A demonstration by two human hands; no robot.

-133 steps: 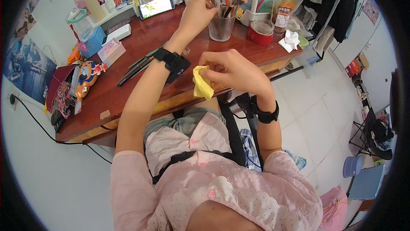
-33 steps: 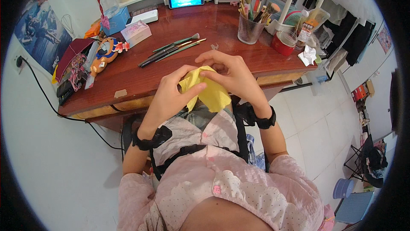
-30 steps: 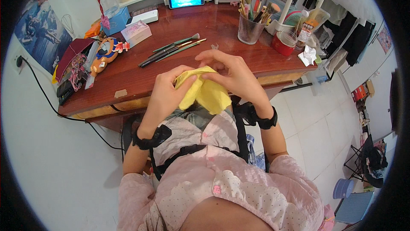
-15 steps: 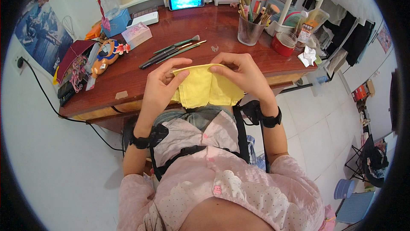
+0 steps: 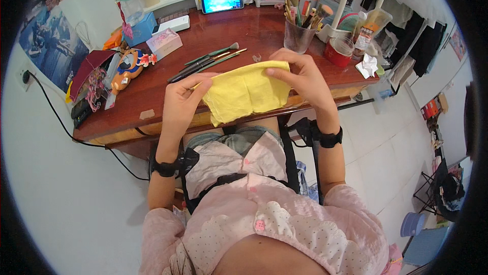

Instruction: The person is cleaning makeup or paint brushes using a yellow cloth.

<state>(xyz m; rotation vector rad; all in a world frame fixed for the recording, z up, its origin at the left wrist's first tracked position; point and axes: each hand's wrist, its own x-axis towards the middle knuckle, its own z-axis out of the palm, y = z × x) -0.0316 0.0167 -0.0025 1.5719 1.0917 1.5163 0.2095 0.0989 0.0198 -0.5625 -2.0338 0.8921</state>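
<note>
A yellow cloth hangs stretched between my two hands, just in front of the desk's near edge and above my lap. Its top edge slopes up toward the right, and faint crease lines run down it. My left hand pinches the upper left corner between thumb and fingers. At the upper right corner my right hand grips the cloth, thumb on the near side and fingers mostly behind it. Both wrists wear black bands.
On the reddish-brown desk lie several makeup brushes. Behind them a lit phone leans upright. A glass cup of brushes, a red-and-clear jar and crumpled white tissue stand right; a small box and plush figure left.
My hands have moved apart, pulling the cloth wider and flatter. The right hand rose and shifted right, while the left moved slightly left and down.
</note>
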